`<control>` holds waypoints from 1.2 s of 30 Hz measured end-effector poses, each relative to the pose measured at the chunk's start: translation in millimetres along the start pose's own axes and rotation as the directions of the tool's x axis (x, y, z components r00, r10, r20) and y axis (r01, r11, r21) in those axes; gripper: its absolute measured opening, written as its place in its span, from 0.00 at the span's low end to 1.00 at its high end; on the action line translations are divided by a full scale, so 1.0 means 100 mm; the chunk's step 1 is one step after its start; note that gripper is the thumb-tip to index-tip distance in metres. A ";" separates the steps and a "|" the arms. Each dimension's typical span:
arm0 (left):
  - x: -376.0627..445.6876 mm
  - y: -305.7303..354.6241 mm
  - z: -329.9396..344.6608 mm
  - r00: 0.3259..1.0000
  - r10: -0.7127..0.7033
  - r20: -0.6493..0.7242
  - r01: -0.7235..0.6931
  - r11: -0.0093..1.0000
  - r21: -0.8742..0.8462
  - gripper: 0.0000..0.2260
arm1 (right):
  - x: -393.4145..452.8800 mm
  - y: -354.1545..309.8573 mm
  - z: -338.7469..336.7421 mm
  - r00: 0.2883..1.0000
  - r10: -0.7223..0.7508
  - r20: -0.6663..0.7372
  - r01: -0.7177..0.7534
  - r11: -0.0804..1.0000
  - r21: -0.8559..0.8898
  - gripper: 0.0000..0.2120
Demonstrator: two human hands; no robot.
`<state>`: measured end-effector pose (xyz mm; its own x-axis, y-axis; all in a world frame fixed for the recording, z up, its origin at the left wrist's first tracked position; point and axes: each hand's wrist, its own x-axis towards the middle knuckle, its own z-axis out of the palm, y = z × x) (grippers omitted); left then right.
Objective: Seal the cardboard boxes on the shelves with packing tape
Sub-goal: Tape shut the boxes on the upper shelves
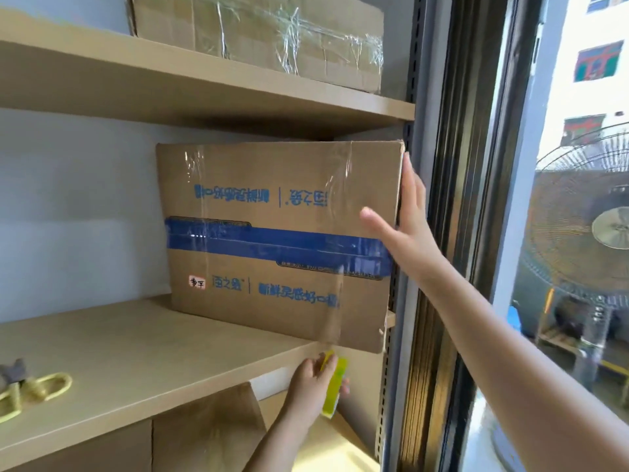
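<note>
Nearest the camera, the left hand (311, 378) was seen below the front edge of the middle shelf (143, 356), its fingers curled in a grip round a yellow-green tape dispenser (335, 383); the dispenser's shape was blurred and partly hidden by the fingers. From it a strip of clear packing tape (335, 311) was drawn upward across the face of the cardboard box (272, 240). Under the shelf, plain brown cardboard (207, 427) was visible, cut off by the lower frame edge, so what it belonged to could not be told.

The right hand (405, 223) was held open, fingers straight, flat against the box's right side near the upper corner, with the thumb spread over the front face. The box stood on the middle shelf at its right end, tilted, its lower front corner overhanging the shelf edge. It was closed, so its contents were not shown. A wide blue band and upside-down blue print crossed its front, with glossy wrinkled tape over them.

At the far left of the shelf, yellow-handled scissors (37, 390) lay partly cut off.

Farther up, a second box (258, 35) wrapped in crinkled clear tape rested on the upper shelf (170, 93), its top cropped. Beyond the window, a fan (589, 226) was seen.
</note>
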<state>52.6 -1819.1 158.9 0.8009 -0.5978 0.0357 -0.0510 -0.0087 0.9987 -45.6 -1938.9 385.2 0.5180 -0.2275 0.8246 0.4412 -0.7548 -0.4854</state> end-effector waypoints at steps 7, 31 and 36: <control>0.04 0.27 0.11 0.978 -0.153 0.144 0.179 0.966 -0.188 0.05 | -0.19 0.40 0.17 0.961 0.266 0.073 -0.276 0.925 0.263 0.48; -0.40 -0.01 -0.19 0.958 -0.051 0.284 0.111 0.974 -0.200 0.23 | 0.38 -0.43 -0.21 0.905 -0.355 -0.233 0.294 0.920 -0.260 0.10; -0.25 0.31 -0.06 0.916 -0.171 0.363 0.295 0.899 -0.322 0.11 | 0.34 -0.48 -0.34 0.969 -0.210 -0.131 0.173 0.953 -0.247 0.09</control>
<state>34.5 -1800.0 189.0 0.5256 -0.8372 -0.1514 0.3829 0.0738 0.9208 -74.2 -1931.6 446.2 0.3129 -0.1424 0.9391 0.3291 -0.9112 -0.2478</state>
